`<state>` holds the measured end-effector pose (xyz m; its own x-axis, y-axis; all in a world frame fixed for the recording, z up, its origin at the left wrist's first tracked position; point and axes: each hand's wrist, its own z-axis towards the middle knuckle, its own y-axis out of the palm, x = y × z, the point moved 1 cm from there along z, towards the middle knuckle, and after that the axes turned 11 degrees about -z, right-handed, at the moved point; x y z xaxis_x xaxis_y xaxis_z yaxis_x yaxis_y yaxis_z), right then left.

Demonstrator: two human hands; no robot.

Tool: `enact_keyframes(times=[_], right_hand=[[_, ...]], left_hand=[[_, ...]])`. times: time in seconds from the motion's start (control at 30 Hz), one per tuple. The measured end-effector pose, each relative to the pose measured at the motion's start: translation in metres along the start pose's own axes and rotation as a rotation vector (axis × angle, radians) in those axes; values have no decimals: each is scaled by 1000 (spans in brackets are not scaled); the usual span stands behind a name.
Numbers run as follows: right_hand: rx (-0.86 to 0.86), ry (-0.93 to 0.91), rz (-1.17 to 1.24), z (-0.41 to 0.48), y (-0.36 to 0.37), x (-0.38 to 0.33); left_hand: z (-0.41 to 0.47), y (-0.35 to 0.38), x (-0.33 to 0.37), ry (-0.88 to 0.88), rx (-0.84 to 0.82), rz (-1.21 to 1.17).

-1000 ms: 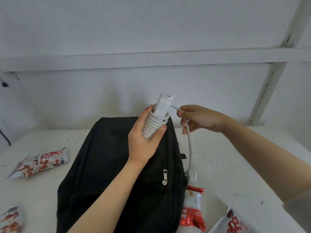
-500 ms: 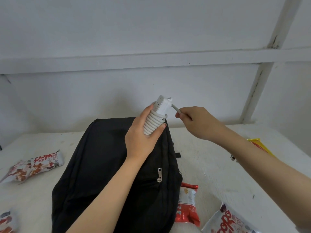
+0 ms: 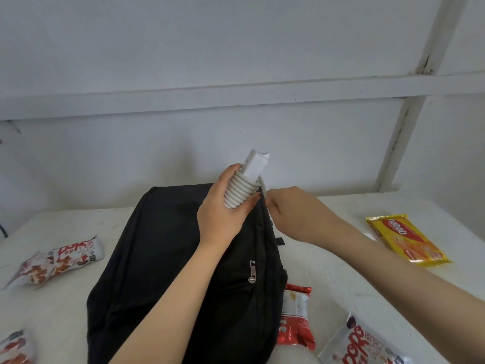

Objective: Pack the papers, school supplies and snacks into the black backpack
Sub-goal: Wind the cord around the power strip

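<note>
White cord-wrapped charger [image 3: 246, 183] upright, leaning right

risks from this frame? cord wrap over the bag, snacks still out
1. The right hand pinches only the cord's free end; if it slips, the coils around the white power strip in the left hand could loosen.
2. The black backpack looks zipped at its zipper pull, so packing may stall.
3. The red snack packet lies against the bag and could get shoved.
</note>
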<state>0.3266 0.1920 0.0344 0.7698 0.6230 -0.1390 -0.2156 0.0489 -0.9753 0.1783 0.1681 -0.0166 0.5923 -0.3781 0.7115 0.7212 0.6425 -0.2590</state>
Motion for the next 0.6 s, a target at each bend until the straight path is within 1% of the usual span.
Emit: enact_keyframes(times=[0.13, 0.23, 0.33, 0.5, 0.6], right_hand=[[-41, -8, -60, -2, -5, -1], [-54, -8, -26, -2, -8, 4], [-21, 26, 12, -4, -9, 10], [78, 75, -49, -17, -1, 16], [108, 114, -30, -24, 3, 21]], left_hand=[[-1, 2, -1, 11, -28, 20], [0, 3, -1, 24, -31, 60], [1, 5, -2, 43, -46, 113], [0, 11, -5, 92, -66, 196], [1, 14, -6, 108, -69, 232]])
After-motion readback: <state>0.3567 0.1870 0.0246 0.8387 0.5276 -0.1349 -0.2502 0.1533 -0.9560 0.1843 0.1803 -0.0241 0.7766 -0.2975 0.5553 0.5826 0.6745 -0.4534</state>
